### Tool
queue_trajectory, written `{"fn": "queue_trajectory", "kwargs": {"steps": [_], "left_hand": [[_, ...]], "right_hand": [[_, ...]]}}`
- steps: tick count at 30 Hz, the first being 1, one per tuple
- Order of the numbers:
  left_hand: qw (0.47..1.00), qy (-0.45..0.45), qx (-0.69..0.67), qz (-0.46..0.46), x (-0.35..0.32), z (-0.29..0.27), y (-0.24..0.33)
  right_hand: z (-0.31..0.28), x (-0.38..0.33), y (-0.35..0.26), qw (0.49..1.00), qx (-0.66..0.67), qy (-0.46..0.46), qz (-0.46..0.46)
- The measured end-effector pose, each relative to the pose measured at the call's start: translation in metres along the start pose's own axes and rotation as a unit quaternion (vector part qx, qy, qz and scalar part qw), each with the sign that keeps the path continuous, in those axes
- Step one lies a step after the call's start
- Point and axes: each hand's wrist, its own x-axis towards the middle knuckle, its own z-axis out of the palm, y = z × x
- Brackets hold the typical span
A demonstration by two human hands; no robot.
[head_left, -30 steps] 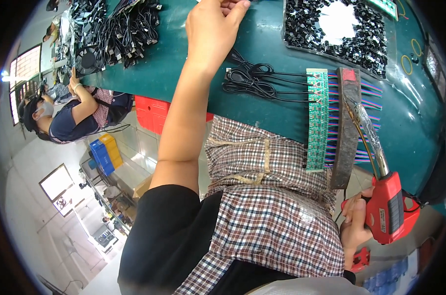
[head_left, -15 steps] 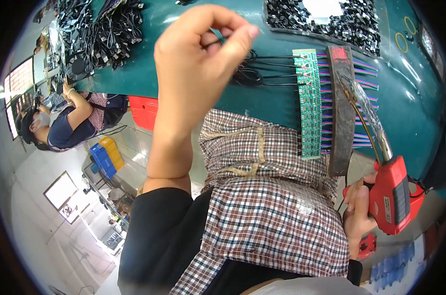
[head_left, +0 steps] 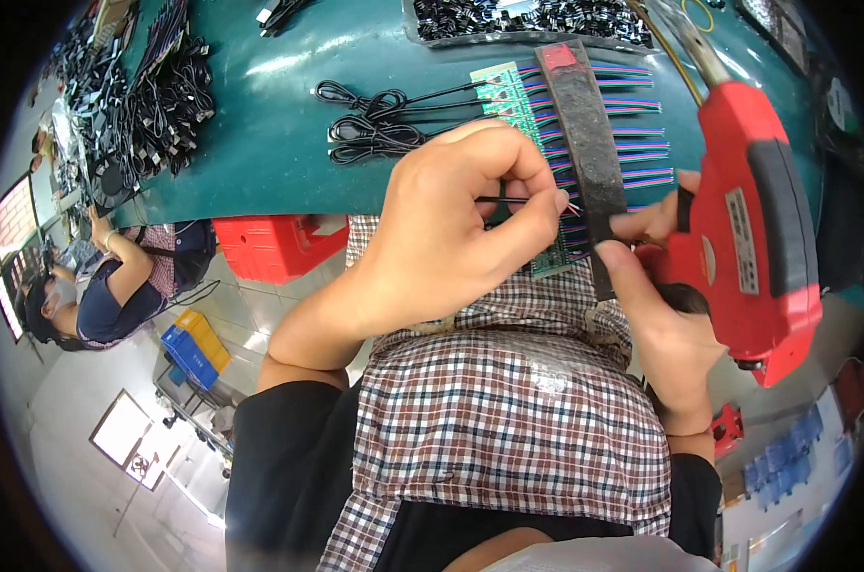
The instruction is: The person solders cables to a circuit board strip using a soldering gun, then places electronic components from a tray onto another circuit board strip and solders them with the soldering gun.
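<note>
My left hand (head_left: 451,224) pinches a thin black cable (head_left: 500,199), whose bared wire ends stick out past the fingertips, over the lower part of a green circuit board strip (head_left: 508,95). A red soldering gun (head_left: 722,234) is in my right hand (head_left: 665,334), its metal tip pointing away toward the far side of the table. The thumb and forefinger of that hand reach toward the wire ends. Across the strip's right side lies a dark flat bar (head_left: 589,133), with bundles of coloured wires (head_left: 627,108) emerging beyond it. Coiled black cables (head_left: 360,141) attach to the strip's far boards.
A tray of small black parts (head_left: 546,38) lies at the far side of the green table (head_left: 270,124). Bundled cables (head_left: 170,105) fill its left end. A red stool (head_left: 260,248) stands below the edge, and a masked co-worker (head_left: 117,286) sits at the left.
My left hand has come down and right to the circuit board strip, now showing a cable in its pinch. The right hand has raised the soldering gun and brought its fingers near the bar.
</note>
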Motion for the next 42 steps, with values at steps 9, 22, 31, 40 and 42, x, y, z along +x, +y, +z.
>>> {"fn": "queue_trajectory", "kwargs": {"steps": [9, 22, 31, 40, 42], "left_hand": [[0.991, -0.034, 0.078, 0.103, -0.006, 0.002, -0.002], [0.972, 0.095, 0.212, 0.045, 0.003, -0.009, -0.004], [0.950, 0.134, 0.276, 0.057, 0.017, -0.009, -0.017], [0.943, 0.146, 0.290, 0.079, 0.018, -0.003, -0.021], [0.942, 0.149, 0.290, 0.081, 0.018, -0.002, -0.021]], "right_hand": [[0.011, 0.002, -0.002, 0.997, 0.070, -0.036, 0.011], [-0.011, -0.012, 0.010, 0.998, 0.053, 0.011, -0.009], [-0.050, -0.051, 0.033, 0.968, -0.207, -0.113, -0.085], [-0.040, -0.072, 0.046, 0.987, -0.145, -0.057, 0.040], [-0.039, -0.072, 0.048, 0.989, -0.127, -0.056, 0.055]]}}
